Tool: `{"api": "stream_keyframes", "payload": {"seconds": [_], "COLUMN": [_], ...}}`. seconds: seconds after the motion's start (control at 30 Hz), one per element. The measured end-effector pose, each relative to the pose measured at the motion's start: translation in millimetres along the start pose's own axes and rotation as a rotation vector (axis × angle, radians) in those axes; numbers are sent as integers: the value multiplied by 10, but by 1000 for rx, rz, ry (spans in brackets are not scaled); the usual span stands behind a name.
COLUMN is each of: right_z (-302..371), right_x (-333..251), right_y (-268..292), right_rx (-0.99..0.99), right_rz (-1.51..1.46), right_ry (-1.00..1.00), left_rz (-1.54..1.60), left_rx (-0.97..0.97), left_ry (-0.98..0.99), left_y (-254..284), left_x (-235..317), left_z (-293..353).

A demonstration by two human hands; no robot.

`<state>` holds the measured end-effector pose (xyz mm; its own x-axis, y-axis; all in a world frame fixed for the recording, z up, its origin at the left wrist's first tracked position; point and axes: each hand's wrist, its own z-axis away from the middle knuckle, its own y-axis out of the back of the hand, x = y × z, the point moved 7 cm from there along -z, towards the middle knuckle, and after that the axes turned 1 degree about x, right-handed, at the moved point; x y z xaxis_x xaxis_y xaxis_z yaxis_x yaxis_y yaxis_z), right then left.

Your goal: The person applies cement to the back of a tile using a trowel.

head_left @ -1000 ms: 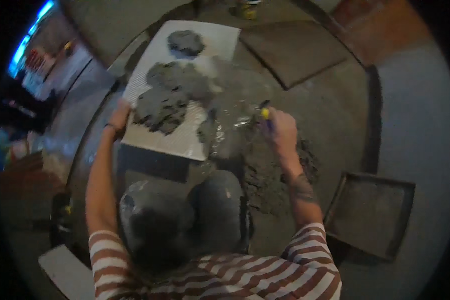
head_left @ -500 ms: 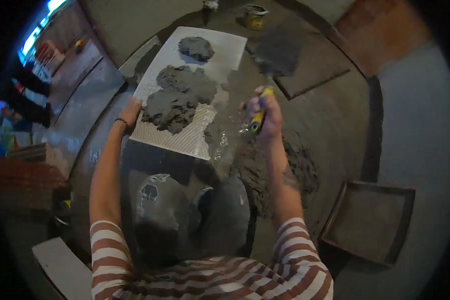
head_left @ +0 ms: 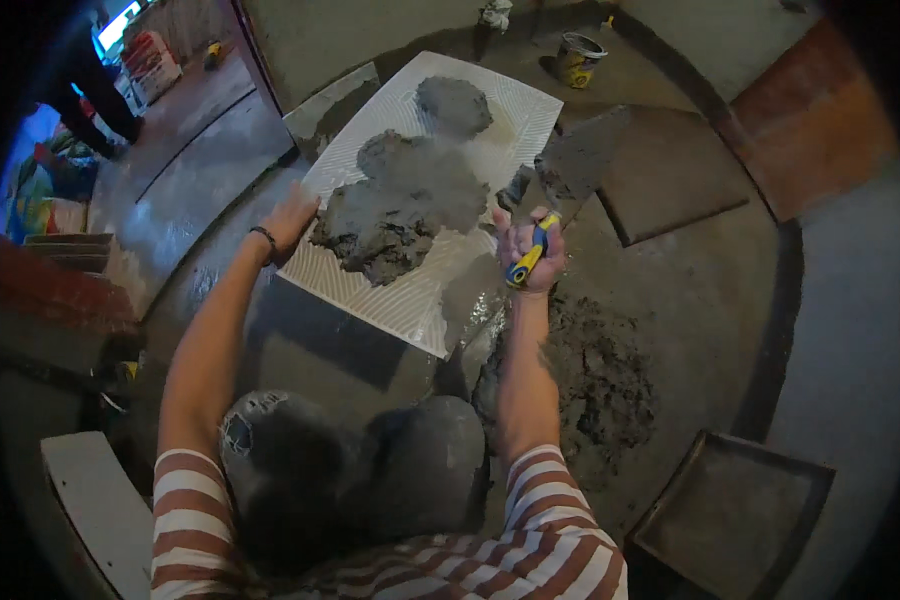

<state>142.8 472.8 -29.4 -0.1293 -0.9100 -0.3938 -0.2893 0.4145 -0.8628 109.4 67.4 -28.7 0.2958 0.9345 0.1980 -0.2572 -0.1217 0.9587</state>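
So the right hand (head_left: 536, 250) is closed around the yellow-and-blue handle of a trowel (head_left: 520, 270), just beside the right side of a big pale tile (head_left: 395, 318). The blade points away from the person, with grey stuff around it (can't really tell where metal ends and muck begins). The left hand (head_left: 290, 222) is at the tile's left edge, but I can't tell if it's gripping or just resting there. The tile's ridged face carries lumpy grey mortar (head_left: 400, 205), one big heap plus a smaller blob farther off. More mortar sits in a rough pile (head_left: 605, 375) on the floor (head_left: 700, 300), near the right forearm. A small bucket (head_left: 576, 65) stands beyond the tile.
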Motion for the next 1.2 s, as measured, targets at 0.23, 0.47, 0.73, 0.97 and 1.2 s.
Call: {"api": "stream_keyframes", "payload": {"seconds": [0.23,0.47,0.73,0.97,1.2], "right_z": [364,-6,-1169,-1401,-1040], "right_x": [-215,-1216,-356,-121,-358], "right_y": [-290,-1399,-1502,-1105,-2171], "right_rx": [193,121,-433,-152,-50], "right_rz": [830,2070,2709,2172,2039], "right_ry": [-84,-141,-317,-845,-1088], "left_rz": [-349,-30,420,605,404], "left_rx": [-134,-128,106,-30,65], "left_ry": [5,47,276,373,797], "left_y": [76,264,116,223,861], "left_x": [17,519,-49,41,75], "left_z": [28,9,58,98,700]}}
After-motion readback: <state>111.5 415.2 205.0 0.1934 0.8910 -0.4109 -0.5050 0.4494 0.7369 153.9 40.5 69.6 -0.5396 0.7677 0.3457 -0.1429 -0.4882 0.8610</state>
